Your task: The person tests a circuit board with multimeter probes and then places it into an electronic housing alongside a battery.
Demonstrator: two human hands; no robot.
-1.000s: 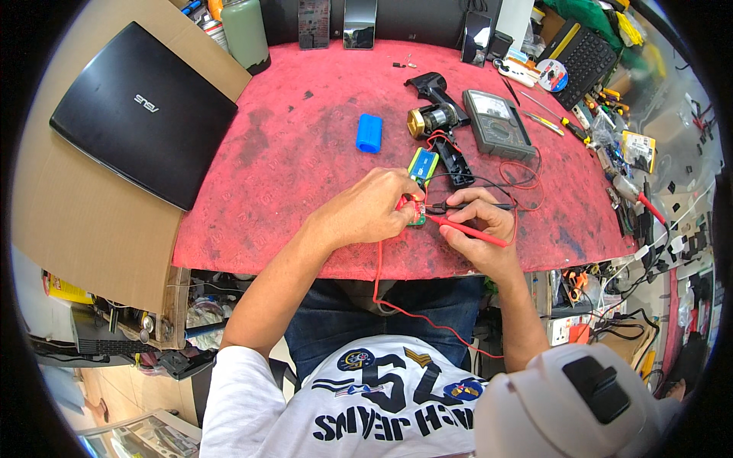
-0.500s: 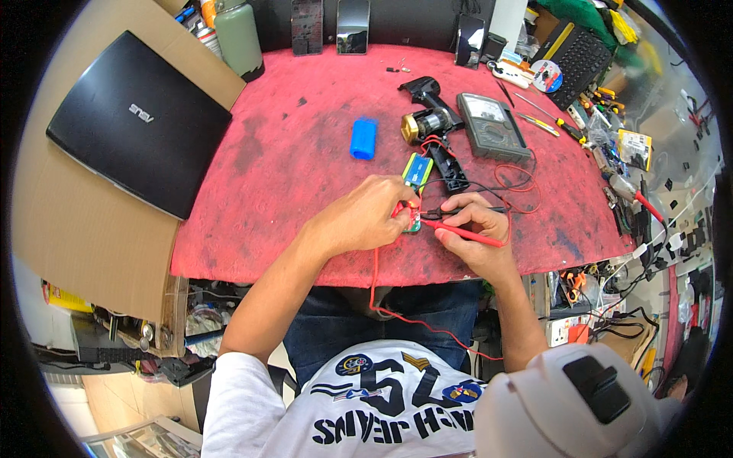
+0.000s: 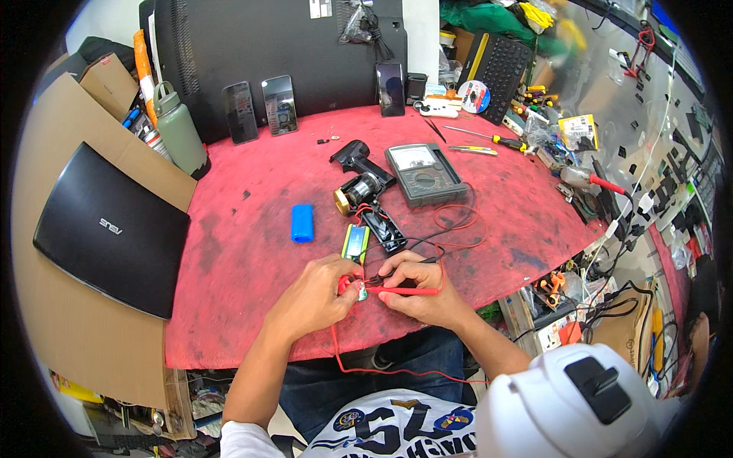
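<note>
My left hand [image 3: 321, 298] is pinched on a small green circuit board [image 3: 361, 292] with red wires, partly hidden by the fingers. In my right hand [image 3: 420, 294] are a red probe [image 3: 418, 291] and a black probe [image 3: 424, 260], tips at the board. Just beyond the board lie a blue-and-green rectangular module [image 3: 355, 243] and a black housing part [image 3: 385, 229] with wires. An opened black tool body with a brass-ended motor [image 3: 353, 195] sits behind them, beside an analog multimeter [image 3: 424, 175] trailing red and black leads. A blue battery pack [image 3: 301, 224] lies to the left.
A closed black laptop [image 3: 111, 229] rests on cardboard at left, near a green bottle [image 3: 179, 133]. Phones [image 3: 279, 103] lean on a dark panel behind the red mat [image 3: 229, 290]. At right are a keyboard [image 3: 494, 76], screwdrivers [image 3: 508, 143], a soldering iron [image 3: 580, 175] and cluttered cables.
The camera's view has shifted upward, showing more of the back of the table, with mat and objects lower in the picture. My hands keep their grip, probe tips still at the board.
</note>
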